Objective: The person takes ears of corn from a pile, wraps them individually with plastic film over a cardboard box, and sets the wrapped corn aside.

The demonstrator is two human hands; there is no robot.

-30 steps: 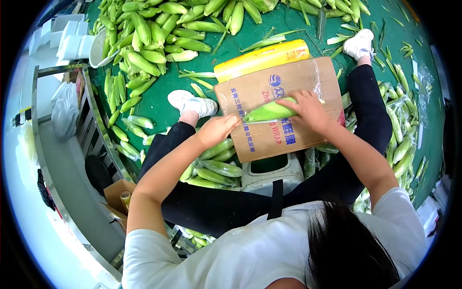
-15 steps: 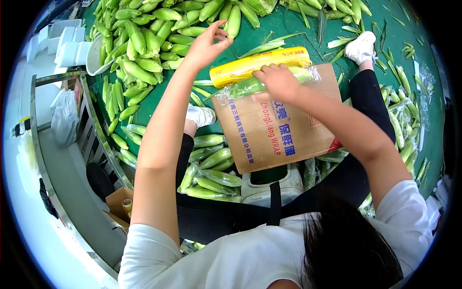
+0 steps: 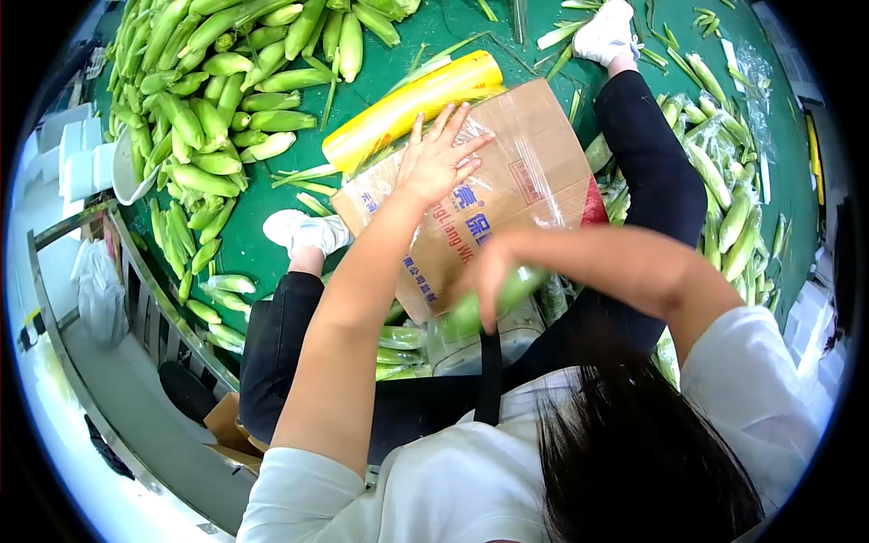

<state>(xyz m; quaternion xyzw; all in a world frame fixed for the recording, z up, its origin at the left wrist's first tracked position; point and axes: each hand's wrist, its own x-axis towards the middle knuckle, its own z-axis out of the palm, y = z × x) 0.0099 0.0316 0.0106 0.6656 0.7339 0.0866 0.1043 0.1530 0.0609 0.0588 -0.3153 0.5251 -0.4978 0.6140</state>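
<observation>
My left hand (image 3: 439,163) lies with its fingers spread on the top part of a cardboard carton (image 3: 552,195), just below a yellow roll of cling film (image 3: 412,110). Clear film stretches over parts of the carton. At the carton's near edge, my right hand (image 3: 493,267) is smeared by motion and curls over a green ear of corn (image 3: 466,312) in its husk. Part of that ear is hidden under the hand. The carton rests between my legs, over a pale stool (image 3: 520,339).
A big heap of unwrapped corn (image 3: 195,118) covers the far left of the green floor (image 3: 434,23). Film-wrapped ears (image 3: 733,213) lie at the right, with more beside the stool. A metal frame (image 3: 127,362) stands at the left. Loose husk leaves are scattered about.
My right hand and the ear of corn have moved from beside the roll to the carton's near edge. My left hand came down from the corn heap onto the carton. The view shifted.
</observation>
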